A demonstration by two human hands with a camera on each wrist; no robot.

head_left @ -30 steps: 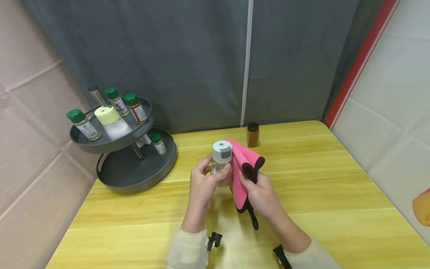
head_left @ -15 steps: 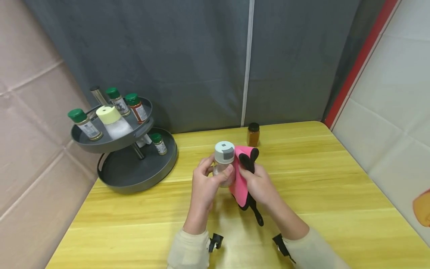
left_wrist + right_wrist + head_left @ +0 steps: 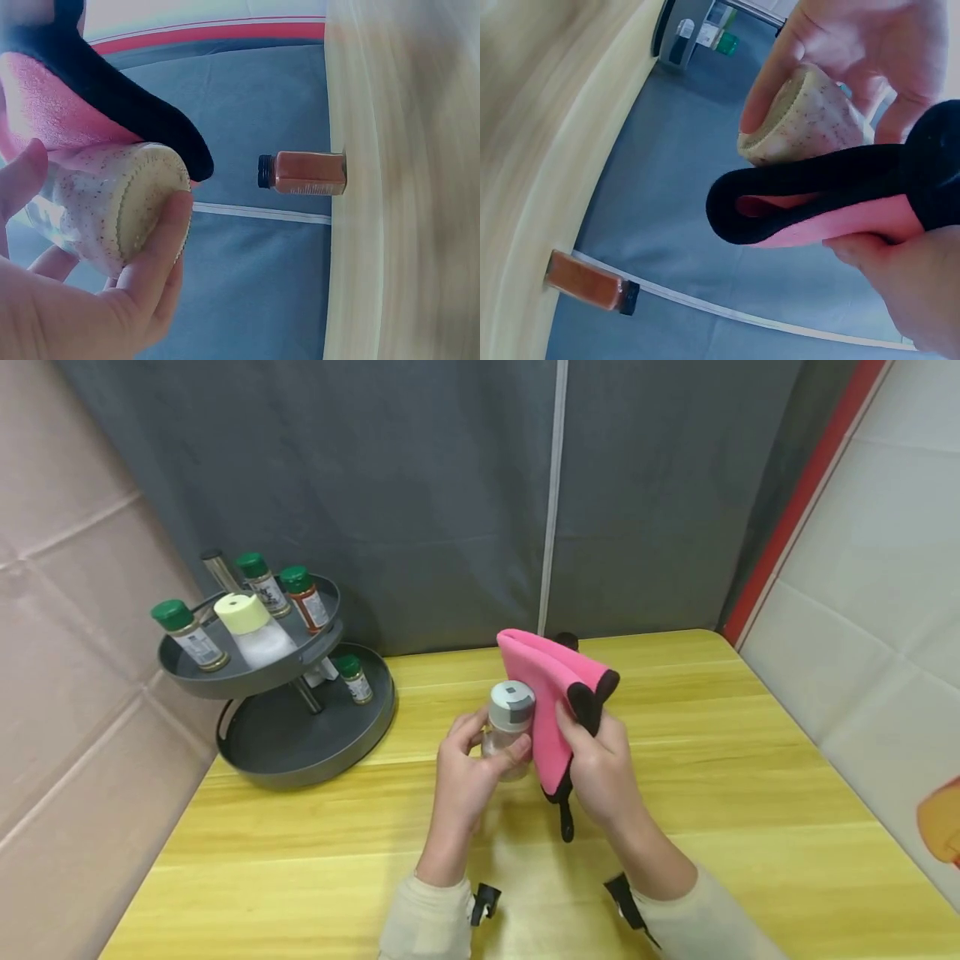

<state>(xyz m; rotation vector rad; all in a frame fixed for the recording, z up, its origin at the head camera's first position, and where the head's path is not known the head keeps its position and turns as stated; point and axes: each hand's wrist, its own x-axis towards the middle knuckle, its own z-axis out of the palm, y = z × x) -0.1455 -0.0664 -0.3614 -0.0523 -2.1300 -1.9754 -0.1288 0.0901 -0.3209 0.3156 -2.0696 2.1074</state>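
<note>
A clear jar (image 3: 508, 731) with a pale grey-white lid is held above the table by my left hand (image 3: 465, 777), thumb and fingers around its sides. Specks cling to its wall and base in the left wrist view, where a finger lies under the base (image 3: 150, 206). My right hand (image 3: 603, 768) grips a folded pink cloth (image 3: 546, 693) with black edging and a hanging black loop. The cloth lies against the jar's right side. Behind the cloth, in the head view, the black-capped spice bottle (image 3: 309, 173) is mostly hidden; the left wrist view shows it upright with red-brown contents.
At the left of the wooden table (image 3: 315, 868) stands a two-tier grey rack (image 3: 300, 768). Its upper tier carries green-capped spice bottles and a yellow-capped jar (image 3: 255, 631); a small green-capped bottle (image 3: 354, 679) is below. A grey curtain (image 3: 420, 510) hangs behind.
Both hands and the jar have shifted slightly right. The cloth dipped and then rose along the jar, its folded top now standing above the lid and covering most of the black-capped bottle.
</note>
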